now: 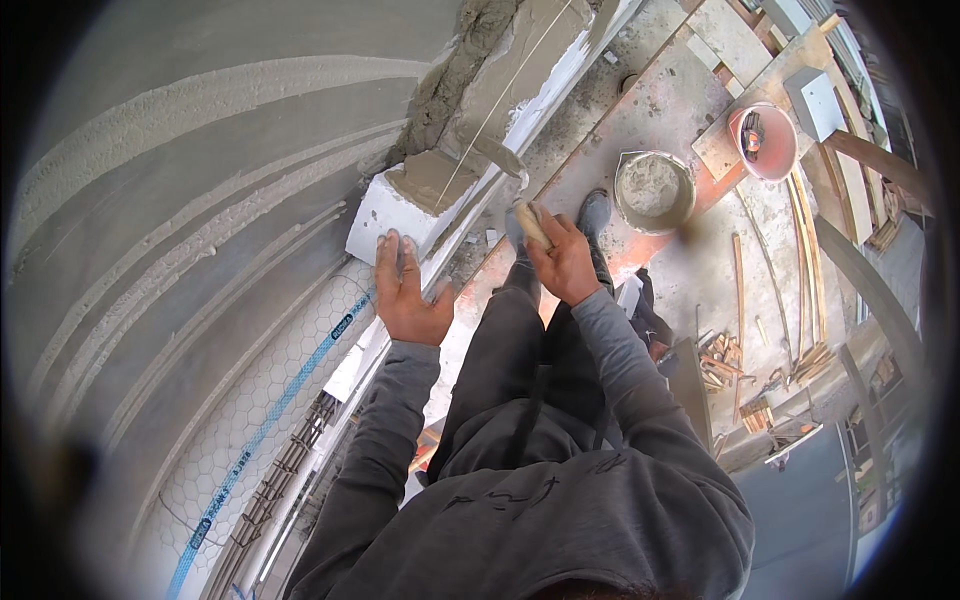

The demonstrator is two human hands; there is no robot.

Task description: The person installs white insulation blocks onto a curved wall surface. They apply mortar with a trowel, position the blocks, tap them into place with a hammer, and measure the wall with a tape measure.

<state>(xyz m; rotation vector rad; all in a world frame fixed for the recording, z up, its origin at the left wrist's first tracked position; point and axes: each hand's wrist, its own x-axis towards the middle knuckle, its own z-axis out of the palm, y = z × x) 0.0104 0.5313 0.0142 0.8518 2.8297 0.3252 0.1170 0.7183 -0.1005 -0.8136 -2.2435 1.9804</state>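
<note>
My left hand (412, 300) has its fingers spread, their tips against the near end of a white block (378, 222). Grey mortar (430, 180) coats the top of this block, which ends a row running away along the wall. In my right hand (568, 262) is a trowel (533, 226), gripped by its wooden handle. Its mortar-smeared blade reaches toward the outer edge of the block row. A thin string (487, 115) stretches lengthwise above the mortar.
A grey wall (200, 130) with raised mortar bands rises at left; hexagonal wire mesh (270, 350) and a blue strip (262, 430) lie below it. Beyond my feet stand a mortar bucket (624, 205) and a pinkish bucket (785, 150) holding tools. Timber strips (805, 265) lie at right.
</note>
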